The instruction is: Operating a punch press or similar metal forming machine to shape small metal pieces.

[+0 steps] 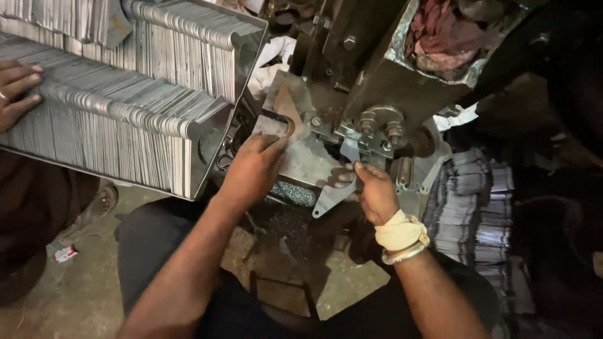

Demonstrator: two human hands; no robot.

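My left hand [251,169] presses a flat grey metal blank [274,128] against the steel bed [308,164] of a press machine [370,81], its fingers on the blank's near end. My right hand [375,191], with a cloth wrap and a bangle at the wrist, pinches a thin cut metal piece [331,196] that hangs down from the bed's front edge. Both hands sit just below the machine's die and its bolts [380,125].
A large tray [207,150] packed with upright rows of metal blanks fills the upper left; another person's hand [16,91] rests on it. Stacks of finished pieces [474,207] stand at the right. Metal scrap [294,193] lies under the bed. Rags sit atop the machine.
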